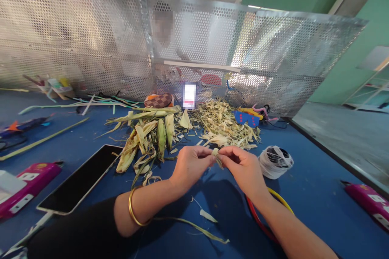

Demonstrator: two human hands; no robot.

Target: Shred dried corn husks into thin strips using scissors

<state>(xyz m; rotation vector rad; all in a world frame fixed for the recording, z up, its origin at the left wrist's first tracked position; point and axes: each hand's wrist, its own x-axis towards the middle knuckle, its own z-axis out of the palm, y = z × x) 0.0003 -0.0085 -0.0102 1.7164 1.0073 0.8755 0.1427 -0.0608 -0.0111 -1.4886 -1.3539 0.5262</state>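
Note:
Between my two hands is a small folded piece of pale corn husk (216, 154), held over the blue table. My left hand (192, 166), on the arm with a gold bangle, pinches its left side. From the right, my right hand (243, 166) pinches it with thumb and forefinger. Behind my left hand lies a bunch of whole corn husks (146, 135). Beyond my hands is a heap of shredded husk (223, 121). A spool of white thread (276, 162) stands beside my right hand. Loose husk strips (194, 224) lie on the table below.
A phone (82, 180) with a cable lies at left, near a magenta power strip (36, 180); another power strip (369, 202) is at right. A perforated metal screen (194, 40) closes the back. A red and yellow ring (258, 218) lies partly under my right forearm.

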